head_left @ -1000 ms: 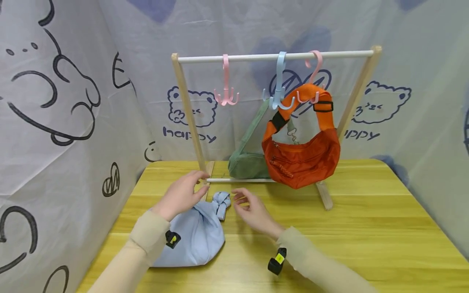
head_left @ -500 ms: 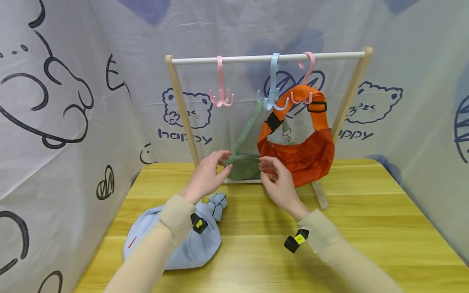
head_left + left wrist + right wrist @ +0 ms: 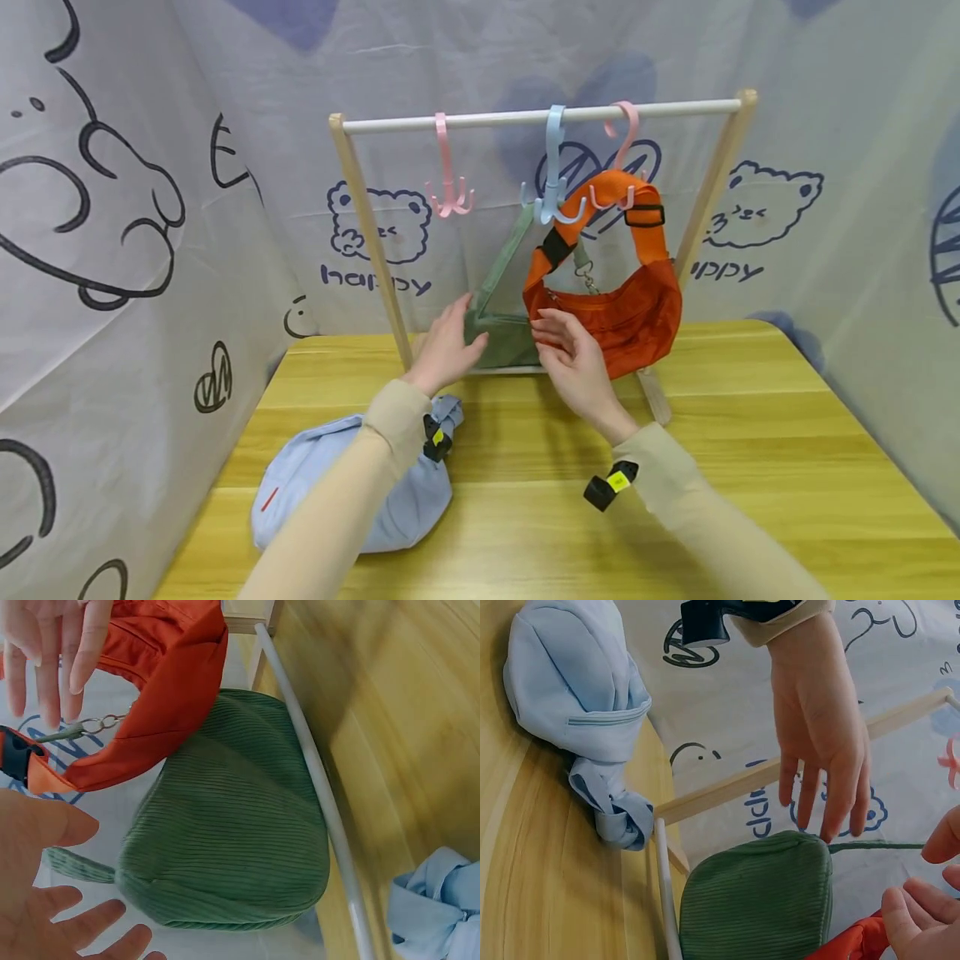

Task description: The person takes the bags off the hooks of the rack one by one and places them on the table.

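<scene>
A green corduroy shoulder bag [image 3: 232,817] hangs by its strap from the light blue hook hanger [image 3: 553,179], its bottom just behind the lower bar. My left hand [image 3: 447,346] is at the bag's left end, fingers straight and spread. In the right wrist view, its fingertips reach the bag's top corner near the strap; contact is unclear. My right hand [image 3: 576,371] is in front of the orange sling bag [image 3: 633,312], fingers loosely bent with nothing between them. That orange bag hangs from a pink hook hanger [image 3: 622,158] and covers the green bag's right part.
A light blue knotted bag [image 3: 315,475] lies on the wooden table [image 3: 525,517] at the left, partly under my left forearm. Another pink hook hanger [image 3: 444,171] hangs at the left of the rack's white top bar [image 3: 487,121]. Printed cloth surrounds the table.
Both hands have moved from beside the light blue bag up and right to the green bag. In the last half second, the left fingers have straightened.
</scene>
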A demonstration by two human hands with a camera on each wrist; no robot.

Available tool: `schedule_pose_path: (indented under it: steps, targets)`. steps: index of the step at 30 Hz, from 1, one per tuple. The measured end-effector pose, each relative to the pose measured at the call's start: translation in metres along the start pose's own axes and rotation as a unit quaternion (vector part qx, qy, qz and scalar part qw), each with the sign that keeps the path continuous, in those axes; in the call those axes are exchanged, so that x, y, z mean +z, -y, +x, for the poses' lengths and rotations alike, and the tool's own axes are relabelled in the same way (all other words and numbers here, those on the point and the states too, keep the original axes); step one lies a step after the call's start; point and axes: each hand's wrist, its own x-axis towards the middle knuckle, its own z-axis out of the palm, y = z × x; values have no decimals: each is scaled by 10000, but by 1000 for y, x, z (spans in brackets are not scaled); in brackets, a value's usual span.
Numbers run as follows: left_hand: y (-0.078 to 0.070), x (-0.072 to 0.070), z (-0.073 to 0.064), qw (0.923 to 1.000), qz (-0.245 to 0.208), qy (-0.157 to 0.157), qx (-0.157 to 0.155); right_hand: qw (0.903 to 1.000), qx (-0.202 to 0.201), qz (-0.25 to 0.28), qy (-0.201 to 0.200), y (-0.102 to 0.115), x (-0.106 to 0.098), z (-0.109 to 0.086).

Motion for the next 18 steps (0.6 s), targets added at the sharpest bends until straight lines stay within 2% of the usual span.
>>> schedule_pose_path:
  steps: [9,15,18]
  targets:
    - [-3,7,3,10000,39,6,61,9993,108,37,349,0,0,6]
    - [-4,13,-2,9998,155,108,65,9985,202,109,488,0,-2,8]
    - [-4,15,-5,9994,200,214,204,9982,266,137,512,1,-3,10]
